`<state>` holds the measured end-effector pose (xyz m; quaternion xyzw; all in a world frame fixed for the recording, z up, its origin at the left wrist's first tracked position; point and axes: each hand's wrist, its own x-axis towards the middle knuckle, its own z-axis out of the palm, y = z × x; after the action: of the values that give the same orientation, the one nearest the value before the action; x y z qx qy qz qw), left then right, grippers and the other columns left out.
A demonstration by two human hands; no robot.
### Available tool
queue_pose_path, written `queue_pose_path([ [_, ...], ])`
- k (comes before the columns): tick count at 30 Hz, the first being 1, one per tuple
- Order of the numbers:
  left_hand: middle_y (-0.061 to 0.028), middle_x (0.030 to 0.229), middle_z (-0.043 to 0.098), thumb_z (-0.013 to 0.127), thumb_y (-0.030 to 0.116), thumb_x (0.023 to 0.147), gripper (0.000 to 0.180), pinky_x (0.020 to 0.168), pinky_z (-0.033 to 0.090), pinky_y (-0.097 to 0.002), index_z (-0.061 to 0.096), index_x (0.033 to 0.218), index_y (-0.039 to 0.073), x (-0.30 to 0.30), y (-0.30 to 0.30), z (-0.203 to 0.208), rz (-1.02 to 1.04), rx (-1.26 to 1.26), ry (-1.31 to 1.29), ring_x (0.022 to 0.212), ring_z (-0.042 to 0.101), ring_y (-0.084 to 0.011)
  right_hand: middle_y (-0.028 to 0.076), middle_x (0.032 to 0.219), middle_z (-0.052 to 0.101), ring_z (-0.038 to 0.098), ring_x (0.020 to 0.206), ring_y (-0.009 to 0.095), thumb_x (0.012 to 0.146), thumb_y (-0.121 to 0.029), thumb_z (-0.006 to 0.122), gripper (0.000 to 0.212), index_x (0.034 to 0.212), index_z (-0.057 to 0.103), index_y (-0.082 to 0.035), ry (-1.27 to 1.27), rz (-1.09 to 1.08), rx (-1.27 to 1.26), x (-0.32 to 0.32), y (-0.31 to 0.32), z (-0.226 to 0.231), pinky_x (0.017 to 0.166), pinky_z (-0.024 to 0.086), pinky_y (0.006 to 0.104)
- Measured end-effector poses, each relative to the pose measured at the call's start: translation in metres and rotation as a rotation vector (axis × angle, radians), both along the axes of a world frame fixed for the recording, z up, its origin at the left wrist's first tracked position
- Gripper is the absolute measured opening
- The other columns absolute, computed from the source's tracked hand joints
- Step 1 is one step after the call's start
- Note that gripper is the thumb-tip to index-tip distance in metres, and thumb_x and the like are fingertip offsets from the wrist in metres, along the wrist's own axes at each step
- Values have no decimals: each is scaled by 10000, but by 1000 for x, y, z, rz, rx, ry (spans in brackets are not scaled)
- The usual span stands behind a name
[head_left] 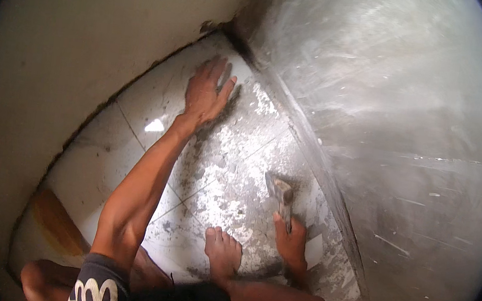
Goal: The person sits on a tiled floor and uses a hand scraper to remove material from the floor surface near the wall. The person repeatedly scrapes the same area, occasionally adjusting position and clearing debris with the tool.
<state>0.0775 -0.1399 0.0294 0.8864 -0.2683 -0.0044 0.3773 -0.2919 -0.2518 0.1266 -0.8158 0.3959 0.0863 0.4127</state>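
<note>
My left hand (207, 90) is stretched over the pale tiled floor (124, 158) near the far corner, fingers extended, palm down and holding nothing. Its fingers look slightly blurred. Closer in and to the right, my right hand (291, 239) is wrapped round the short handle of a hatchet-like tool (281, 194). The tool's broad, worn metal head is low over the floor, its edge to the left; whether it touches cannot be made out. Flaky white and grey residue (230, 164) covers the tiles between the hands. A pale flat piece (314, 251) shows beside my right wrist.
A plain wall (88, 32) rises on the left and a grey, streaked wall (397, 132) on the right, meeting at the far corner. An orange-brown block (57, 223) lies at the left. My bare foot (222, 250) stands on the tiles. A bright white patch (154, 126) shows near my left forearm.
</note>
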Motion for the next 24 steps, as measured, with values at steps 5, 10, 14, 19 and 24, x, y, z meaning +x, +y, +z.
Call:
queue_pose_path([
  [5,-223,1610,313,446,503,1008,730,1227,217,-517,330,1551,29,-25,-75,-25,-38,273,-87,1506,254,-406,255,1046,701,680,978,372,947,-421,673,527,1149,660,66,50,-371,171,-42,0,-10,898,502,462],
  [10,-265,1624,241,283,574,1043,810,1267,139,-475,222,1565,-42,-138,-84,-29,-450,161,31,1527,206,-378,240,1029,706,680,992,356,990,-366,629,471,1170,657,69,-86,-413,81,-55,-17,-2,908,497,472],
  [14,-51,1591,412,481,505,1028,512,1220,304,-411,488,1495,296,-209,-19,-14,-1185,-3,-31,1471,377,-268,158,853,657,613,801,232,1009,-319,610,405,1058,629,82,-206,-349,139,-53,-27,-11,753,491,400],
  [19,-224,1548,424,570,436,989,623,1191,292,-527,458,1508,109,-98,24,31,-413,158,47,1471,350,-377,51,725,575,502,683,146,1003,-295,630,346,929,619,43,-260,-375,138,-53,-34,1,632,441,348],
  [24,-232,1606,324,556,443,984,742,1239,192,-489,341,1550,14,-30,77,-23,62,320,-133,1485,287,-431,35,709,581,504,680,118,1006,-281,635,331,876,630,24,-293,-332,299,-42,-19,-15,625,440,325],
])
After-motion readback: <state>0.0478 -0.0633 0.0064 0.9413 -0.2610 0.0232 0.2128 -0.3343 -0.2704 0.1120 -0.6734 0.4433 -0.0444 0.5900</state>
